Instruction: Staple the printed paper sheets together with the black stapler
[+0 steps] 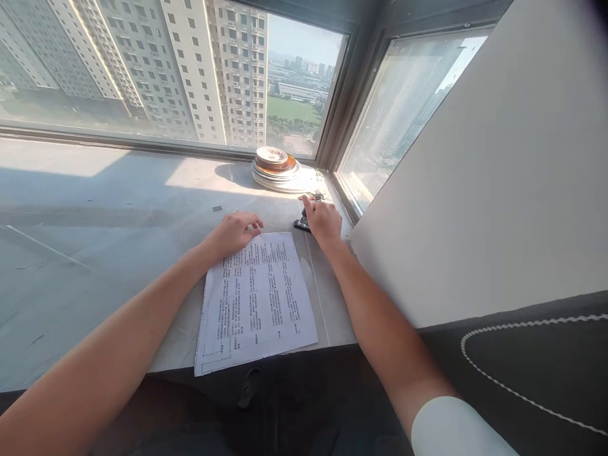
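A printed sheet of paper [266, 297] lies on the stone sill, its near edge reaching over the sill's front. My left hand [236, 233] rests at the sheet's far left corner, fingers loosely bent and apart, with nothing clearly held. To the right of the far edge, my right hand [325, 221] is closed over a small black tool that looks like a stapler [302, 223]. Its base shows on the sill left of the hand; the palm and fingers hide the rest.
A stack of round plate-like pieces [276, 174] stands by the window corner. Small tangled bits [317, 196] lie behind my right hand, and a small grey piece [217, 208] lies further left. A white panel [484, 171] slants along the right; a bead chain [503, 386] hangs below it.
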A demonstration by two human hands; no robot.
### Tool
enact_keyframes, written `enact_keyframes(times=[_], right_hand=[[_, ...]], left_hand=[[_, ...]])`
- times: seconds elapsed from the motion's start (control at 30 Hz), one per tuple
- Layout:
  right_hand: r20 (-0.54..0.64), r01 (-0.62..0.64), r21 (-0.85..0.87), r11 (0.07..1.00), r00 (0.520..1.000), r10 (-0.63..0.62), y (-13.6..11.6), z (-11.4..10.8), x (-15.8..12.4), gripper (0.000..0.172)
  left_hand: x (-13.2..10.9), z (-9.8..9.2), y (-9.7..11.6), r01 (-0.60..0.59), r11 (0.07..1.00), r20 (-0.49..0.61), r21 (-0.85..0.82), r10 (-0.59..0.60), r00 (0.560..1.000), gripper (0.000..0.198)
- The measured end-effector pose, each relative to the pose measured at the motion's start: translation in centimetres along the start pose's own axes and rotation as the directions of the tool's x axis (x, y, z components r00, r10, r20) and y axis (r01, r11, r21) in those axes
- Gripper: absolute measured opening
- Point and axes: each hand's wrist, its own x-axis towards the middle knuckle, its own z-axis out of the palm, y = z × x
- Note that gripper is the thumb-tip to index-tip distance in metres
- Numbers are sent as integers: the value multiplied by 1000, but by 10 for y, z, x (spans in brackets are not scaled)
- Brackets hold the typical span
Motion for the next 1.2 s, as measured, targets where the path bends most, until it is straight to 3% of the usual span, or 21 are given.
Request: enact_keyframes(times=[0.1,0.2,0.27,0.33,0.4,0.47,0.53,0.6,0.67,0.73,0.8,0.9,1.0,1.2], right_hand=[[-46,37,85,996,998,-33,5,-2,1,62],[-55,242,201,949,970,-236,1,-5,-3,48],[12,360,219,907,928,-372,-3,-7,-7,31],[106,398,168,902,902,-418,-5,-9,-10,16],[194,328,83,941,921,-338,-4,-8,-10,23],[233,151,-8,989,962,-145,0,-8,-9,25],[201,-35,-75,997,978,50,3,-8,-7,23],[124,-120,-77,990,984,128,3,-9,-6,20],[57,-59,-6,998,997,59,-4,-11,-10,16],[45,115,99,988,992,-120,-16,-12,-18,14],[87,291,199,936,946,-313,-32,-10,-29,17],[179,432,299,851,851,-494,-53,0,-48,23],[230,490,342,802,784,-577,-62,10,-59,26],[243,456,477,752,753,-611,-53,13,-50,31]], left_hand=[[-3,-11,-9,-39,993,93,-110,50,994,20],[-4,-17,-13,-59,996,119,-62,66,991,19],[-3,-16,-13,-31,1000,84,-6,31,996,21],[-1,-13,-13,15,999,44,35,-16,999,24],[1,-11,-12,46,997,27,62,-48,998,26],[-1,-12,-13,57,996,29,71,-59,998,25],[-3,-16,-13,38,998,61,54,-41,997,23],[-6,-20,-15,1,1000,116,18,-3,993,27],[-7,-21,-17,-22,1000,140,-17,24,990,31],[-6,-18,-20,-12,999,114,-49,18,993,32],[-2,-13,-24,12,996,79,-92,-4,997,32],[2,-6,-28,44,989,35,-140,-40,999,32],[3,-5,-31,71,985,21,-160,-68,997,32],[2,-6,-28,76,987,-10,-145,-78,997,31]])
